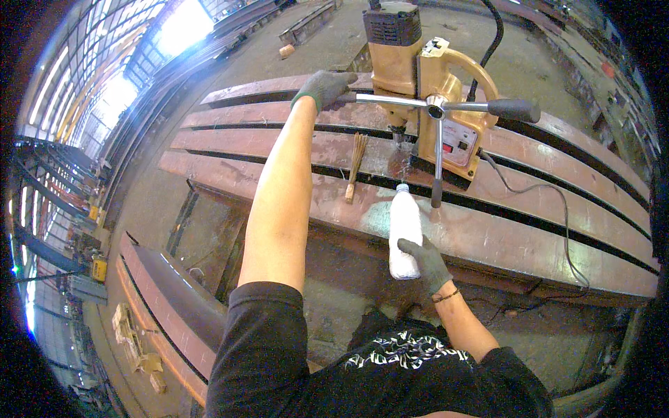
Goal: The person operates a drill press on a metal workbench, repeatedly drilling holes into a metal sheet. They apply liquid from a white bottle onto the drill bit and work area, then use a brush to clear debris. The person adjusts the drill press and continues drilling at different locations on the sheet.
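Observation:
A gold magnetic drill (394, 63) stands on brown steel beams (230, 143). My left hand (323, 90), in a grey glove, is closed on the black-gripped end of the drill's left feed handle (390, 100). The other two spokes point right and down. In my gloved right hand (428, 263) is a white plastic bottle (404, 233), gripped near its base. Its narrow top tilts toward the drill bit (398, 134), a short way below it. Wet-looking marks show on the steel around the bit. Left of the bottle lies a stick-bristle brush (356, 167).
Dark gaps run between the parallel beams. A black cable (536, 188) trails from the drill over the beams' right side, and a thicker hose (496, 42) rises behind it. Another steel beam (171, 299) and wooden pieces (132, 338) lie at lower left.

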`<state>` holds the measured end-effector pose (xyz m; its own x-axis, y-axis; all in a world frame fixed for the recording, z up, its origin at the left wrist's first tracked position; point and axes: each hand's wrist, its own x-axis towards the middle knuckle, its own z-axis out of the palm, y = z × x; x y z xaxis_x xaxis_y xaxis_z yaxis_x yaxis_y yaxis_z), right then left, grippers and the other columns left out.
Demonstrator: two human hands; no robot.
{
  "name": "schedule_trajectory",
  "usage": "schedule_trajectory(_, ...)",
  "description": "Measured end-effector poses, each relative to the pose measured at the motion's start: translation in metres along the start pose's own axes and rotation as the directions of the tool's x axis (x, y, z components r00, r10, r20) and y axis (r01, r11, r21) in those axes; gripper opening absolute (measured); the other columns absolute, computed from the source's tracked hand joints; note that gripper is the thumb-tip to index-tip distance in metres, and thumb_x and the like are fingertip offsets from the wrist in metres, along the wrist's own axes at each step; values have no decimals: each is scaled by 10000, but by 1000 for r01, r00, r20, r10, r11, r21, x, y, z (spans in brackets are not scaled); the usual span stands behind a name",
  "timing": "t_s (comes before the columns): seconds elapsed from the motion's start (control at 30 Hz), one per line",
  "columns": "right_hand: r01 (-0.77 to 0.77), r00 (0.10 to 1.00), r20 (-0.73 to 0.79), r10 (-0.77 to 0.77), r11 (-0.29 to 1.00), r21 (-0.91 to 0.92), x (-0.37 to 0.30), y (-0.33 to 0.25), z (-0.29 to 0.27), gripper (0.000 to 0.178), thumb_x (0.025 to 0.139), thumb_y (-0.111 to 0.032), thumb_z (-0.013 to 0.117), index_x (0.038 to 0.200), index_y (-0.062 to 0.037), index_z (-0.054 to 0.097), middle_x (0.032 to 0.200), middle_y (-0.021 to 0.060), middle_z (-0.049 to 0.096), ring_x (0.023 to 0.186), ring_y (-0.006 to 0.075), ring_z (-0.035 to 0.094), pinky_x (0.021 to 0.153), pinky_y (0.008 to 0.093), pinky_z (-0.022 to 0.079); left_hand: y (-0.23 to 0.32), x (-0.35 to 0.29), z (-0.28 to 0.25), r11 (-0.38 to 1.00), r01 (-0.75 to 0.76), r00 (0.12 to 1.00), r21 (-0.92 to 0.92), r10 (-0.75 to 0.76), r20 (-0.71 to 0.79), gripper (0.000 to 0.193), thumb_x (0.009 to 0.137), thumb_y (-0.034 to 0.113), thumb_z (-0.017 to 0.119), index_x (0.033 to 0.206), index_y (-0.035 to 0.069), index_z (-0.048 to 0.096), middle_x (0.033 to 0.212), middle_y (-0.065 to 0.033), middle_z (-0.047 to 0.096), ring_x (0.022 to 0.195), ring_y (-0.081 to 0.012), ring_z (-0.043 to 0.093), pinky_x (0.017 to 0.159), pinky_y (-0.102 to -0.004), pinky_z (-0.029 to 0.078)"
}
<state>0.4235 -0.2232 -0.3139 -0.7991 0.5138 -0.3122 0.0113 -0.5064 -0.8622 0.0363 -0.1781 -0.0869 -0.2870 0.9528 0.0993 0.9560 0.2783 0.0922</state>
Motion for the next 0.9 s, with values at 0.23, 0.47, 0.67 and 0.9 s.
schedule_trajectory(0.23, -30, 999, -30, 30, 1000, -2, 4, 7, -1, 528, 887, -316, 780, 1247, 31, 608, 1095, 100, 701, 925, 193, 672, 820, 346, 564, 0, -3, -3, 989, 90, 996, -118, -88, 19, 225, 1015, 226, 620, 1208, 110, 609, 832, -111, 729, 624, -210, 677, 570, -360, 567)
schedule_trajectory(0.47, -53, 997, -50, 51, 998, -38, 2, 4, -3, 531, 891, -315, 782, 1251, 34, 608, 1101, 101, 705, 933, 193, 677, 829, 347, 568, 0, -5, 0, 999, 13, 1000, -41, -14, -12, 201, 1013, 217, 618, 1178, 102, 607, 837, -114, 730, 616, -210, 673, 577, -357, 571)
schedule_trajectory(0.67, -52, 997, -54, 48, 994, -93, -6, -9, 2, 542, 894, -342, 774, 1251, 31, 608, 1105, 101, 703, 936, 194, 677, 824, 345, 569, 4, -8, -1, 1000, -27, 999, -10, 27, -20, 206, 1011, 218, 622, 1159, 76, 602, 790, -109, 714, 594, -191, 654, 563, -352, 556)
schedule_trajectory(0.9, -75, 997, -36, 73, 995, -66, -3, -4, -1, 572, 901, -312, 748, 1316, 35, 561, 1099, 90, 675, 937, 184, 657, 815, 325, 547, 4, -1, 3, 955, 133, 991, -265, -133, 19, 183, 1002, 198, 619, 1121, 61, 595, 720, -108, 680, 585, -208, 648, 542, -356, 546)
